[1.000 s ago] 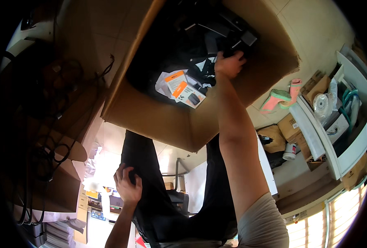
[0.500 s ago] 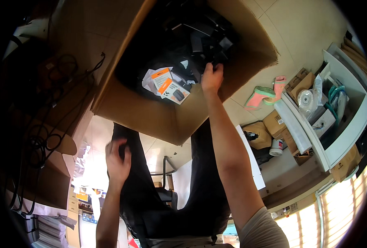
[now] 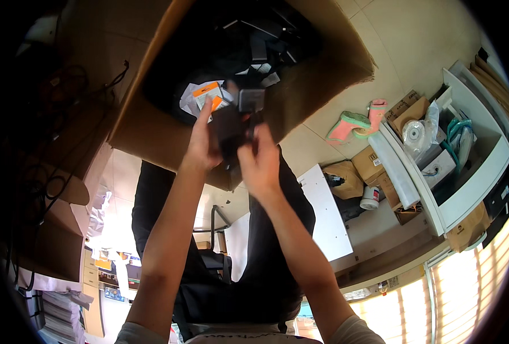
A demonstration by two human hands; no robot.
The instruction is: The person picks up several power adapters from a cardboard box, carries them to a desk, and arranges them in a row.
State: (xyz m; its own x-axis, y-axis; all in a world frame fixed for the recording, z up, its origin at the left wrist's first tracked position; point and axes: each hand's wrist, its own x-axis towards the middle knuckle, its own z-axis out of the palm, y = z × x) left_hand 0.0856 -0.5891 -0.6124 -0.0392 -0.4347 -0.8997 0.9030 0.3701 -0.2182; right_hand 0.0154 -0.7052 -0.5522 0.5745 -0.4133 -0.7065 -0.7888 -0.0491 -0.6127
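Note:
Both my hands are over the near side of a large open cardboard box (image 3: 340, 71). Between them is a black boxy item (image 3: 228, 129), blurred by motion, so its exact kind is unclear. My left hand (image 3: 201, 140) grips its left side with the thumb up. My right hand (image 3: 260, 166) closes on its lower right. A smaller dark block with a greyish face (image 3: 251, 100) sticks out at the top right, apparently held with it. Inside the box lie white-and-orange packages (image 3: 208, 90), partly hidden behind my left hand, and several black blocks (image 3: 260, 49) deeper in.
Pink-and-green boots (image 3: 346, 127) stand on the tiled floor to the right. Beyond them is an open white drawer (image 3: 478, 189) holding bagged items, with small cartons (image 3: 367, 163) and a white tub (image 3: 370, 198) beside it. Tangled black cables (image 3: 48, 189) hang at the left.
My right hand has come back from inside the box with the black item. My left hand has risen from beside my leg and now grips it too. The view has shifted slightly.

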